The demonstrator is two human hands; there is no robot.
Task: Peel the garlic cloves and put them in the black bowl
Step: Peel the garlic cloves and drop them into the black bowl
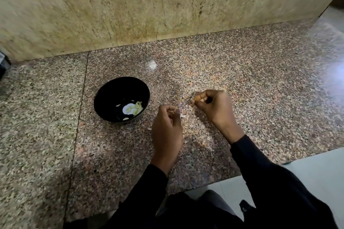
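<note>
The black bowl (122, 99) stands on the speckled granite counter (260, 89), with several pale peeled garlic cloves (135, 108) lying at its bottom. Just right of the bowl, my left hand (166, 130) pinches a thin whitish piece, which looks like garlic skin (177, 111). Further right and slightly beyond it, my right hand (214, 109) has its fingers curled round a small garlic clove (193, 100) that is mostly hidden. Small bits of peel (183, 116) lie on the counter between the hands.
A beige marble wall (167, 2) rises behind the counter. A dark object (3, 65) sits at the far left edge. The counter's front edge (260, 171) runs diagonally at lower right, with a pale floor beyond it.
</note>
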